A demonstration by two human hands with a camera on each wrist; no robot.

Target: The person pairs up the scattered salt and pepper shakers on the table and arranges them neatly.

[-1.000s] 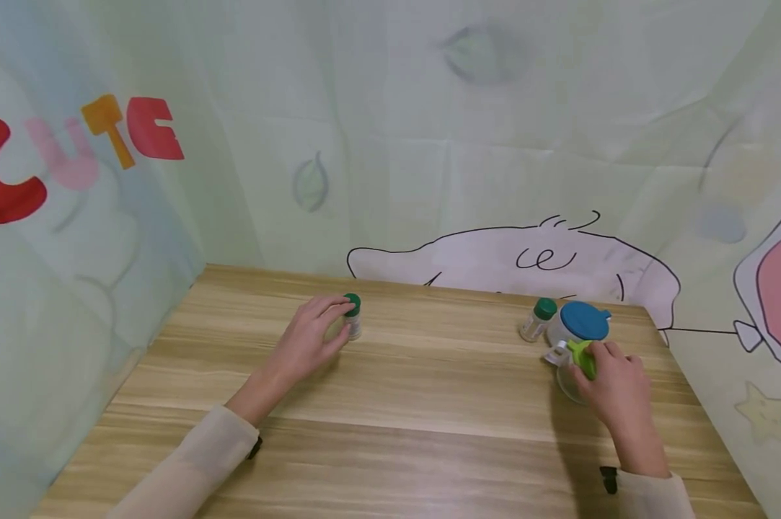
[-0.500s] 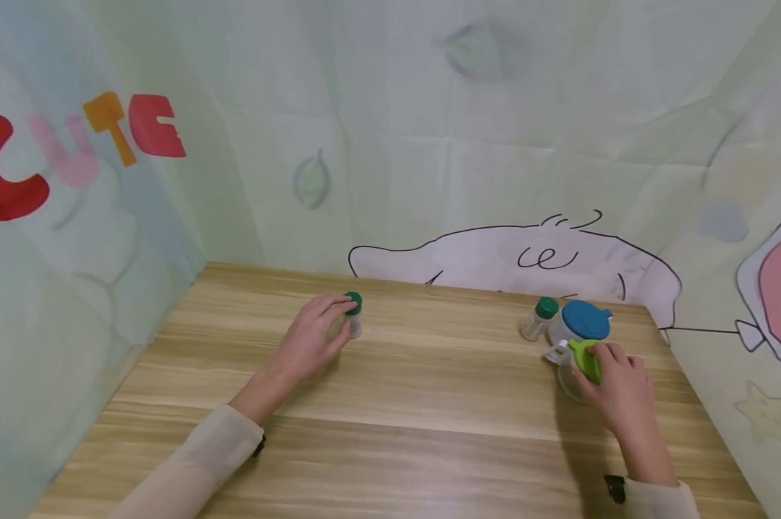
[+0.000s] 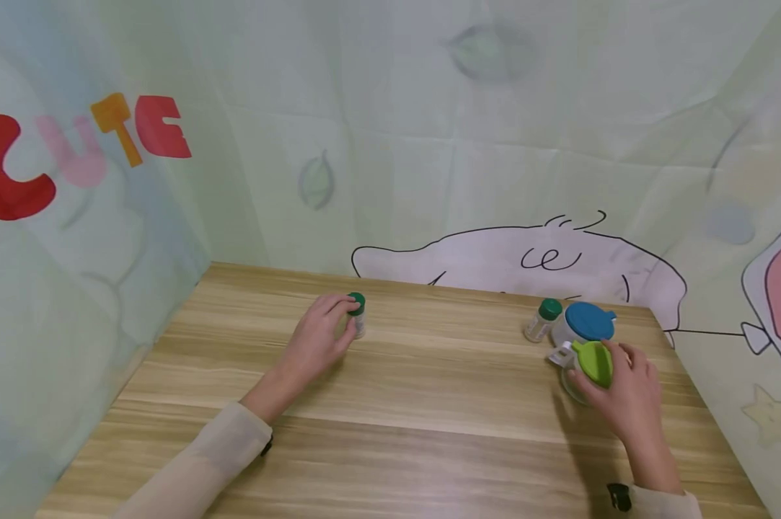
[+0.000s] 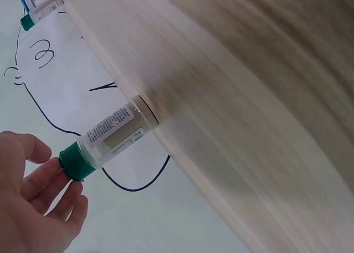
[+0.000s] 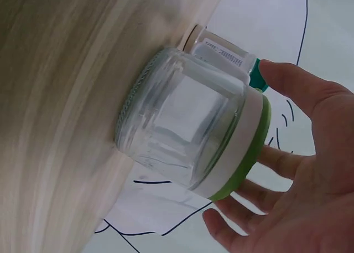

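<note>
In the head view my left hand (image 3: 312,339) is at a small clear shaker bottle (image 3: 360,326) with a green cap, upright toward the table's back. The left wrist view shows fingertips touching the cap (image 4: 76,161), while the thumb stands slightly apart. My right hand (image 3: 630,396) is spread around the lime-green lid (image 3: 594,362) of a squat glass jar (image 5: 177,114). Its fingers lie at the lid's rim in the right wrist view; the thumb is off the lid, by the green cap of a second shaker bottle (image 5: 224,56) behind. The glass jar appears see-through, with no visible contents.
Close behind the lime-lidded jar stands a jar with a blue lid (image 3: 588,322), beside the second shaker bottle. A white looped piece (image 3: 562,353) juts left of the lime lid. The wooden table (image 3: 429,404) ends at a printed cloth wall (image 3: 396,180).
My right hand's fingers have loosened and shifted right, baring more of the lime-green lid. My left hand stays at its shaker bottle. The whole head view has drifted slightly.
</note>
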